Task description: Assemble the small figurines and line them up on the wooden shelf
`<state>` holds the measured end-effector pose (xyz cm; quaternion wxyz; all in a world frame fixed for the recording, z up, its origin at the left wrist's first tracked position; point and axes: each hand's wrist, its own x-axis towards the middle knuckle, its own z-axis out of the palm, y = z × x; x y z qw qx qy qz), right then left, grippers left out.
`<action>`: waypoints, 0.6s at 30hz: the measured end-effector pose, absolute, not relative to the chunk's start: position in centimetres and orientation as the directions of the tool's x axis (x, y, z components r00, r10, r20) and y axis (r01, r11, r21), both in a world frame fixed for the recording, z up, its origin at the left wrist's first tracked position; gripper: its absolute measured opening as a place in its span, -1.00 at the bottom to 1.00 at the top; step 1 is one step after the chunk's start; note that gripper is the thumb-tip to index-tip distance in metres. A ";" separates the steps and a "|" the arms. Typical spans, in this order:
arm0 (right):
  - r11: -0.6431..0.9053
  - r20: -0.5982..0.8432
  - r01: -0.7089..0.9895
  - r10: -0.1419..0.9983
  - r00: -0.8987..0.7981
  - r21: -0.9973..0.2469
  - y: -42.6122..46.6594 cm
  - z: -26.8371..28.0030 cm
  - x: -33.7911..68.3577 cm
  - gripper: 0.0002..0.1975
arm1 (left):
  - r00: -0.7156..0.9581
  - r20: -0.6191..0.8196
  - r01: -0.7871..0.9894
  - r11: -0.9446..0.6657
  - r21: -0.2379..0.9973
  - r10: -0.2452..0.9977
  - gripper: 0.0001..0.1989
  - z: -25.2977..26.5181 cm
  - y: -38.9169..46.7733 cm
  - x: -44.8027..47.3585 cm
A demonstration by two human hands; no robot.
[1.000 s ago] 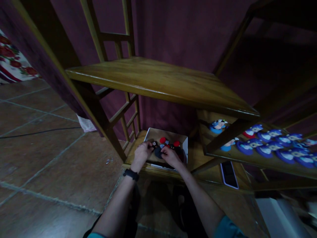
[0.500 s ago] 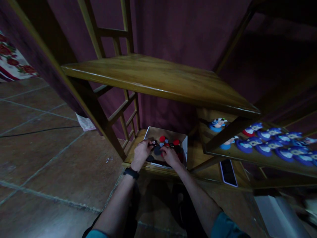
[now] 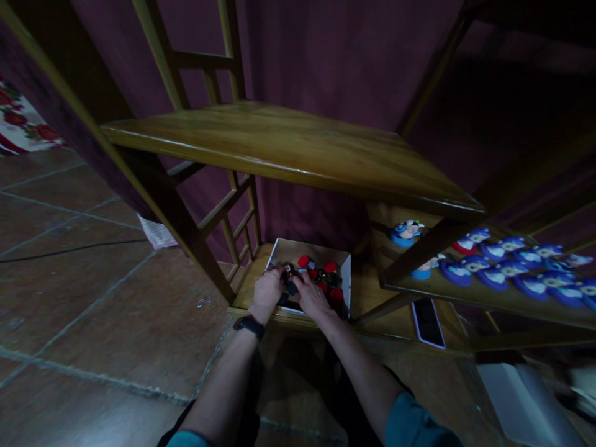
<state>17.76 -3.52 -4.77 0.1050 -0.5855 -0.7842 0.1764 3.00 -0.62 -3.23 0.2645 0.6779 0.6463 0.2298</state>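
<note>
A shallow white-sided box point(image 3: 347, 273) on the low shelf holds several small figurines and round pieces in red and dark colours. At its left side, my left hand point(image 3: 269, 290) is closed on a small dark figurine point(image 3: 288, 269) with a pale face. The fingers of my right hand point(image 3: 311, 296) meet the same figurine from the right, at its dark round base point(image 3: 292, 288). Behind the hands lie red round pieces point(image 3: 330, 267); another red piece point(image 3: 336, 295) is right of my right hand. My fingertips are partly hidden in the dim light.
A wooden shelf board point(image 3: 288, 143) spans above the box. To the right, a raised shelf carries several blue-based figurines point(image 3: 459, 270). A phone point(image 3: 428, 323) lies on the low shelf. Lattice point(image 3: 235, 220) closes the left side; a black cable point(image 3: 74, 249) crosses the tiled floor.
My right hand has moved slightly left, closer to my left hand, over the dark round base. The left hand keeps its grip on the figurine. The view has shifted slightly.
</note>
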 end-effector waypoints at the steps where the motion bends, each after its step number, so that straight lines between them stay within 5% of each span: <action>1: 0.252 -0.045 0.882 0.955 -0.294 -0.399 -3.6 -4.7 17.8 -0.51 | 0.057 -0.025 0.738 -0.025 0.674 0.998 -0.81 -3.2 -0.7 3.0; 5: 0.244 -0.050 0.883 0.956 -0.288 -0.401 -3.6 -4.3 18.0 -0.54 | 0.061 0.002 0.781 -0.049 0.623 0.998 -0.77 -2.9 -0.7 2.8; 12: 0.217 -0.097 0.898 0.957 -0.273 -0.384 -3.4 -4.6 18.3 -0.54 | 0.150 -0.150 0.947 -0.099 0.304 0.977 -0.79 -2.6 -0.7 2.8; 18: 0.211 -0.116 0.884 0.952 -0.282 -0.416 -3.1 -5.8 18.9 -0.76 | 0.244 -0.261 0.940 -0.161 0.300 0.934 -0.70 -2.9 -0.5 2.9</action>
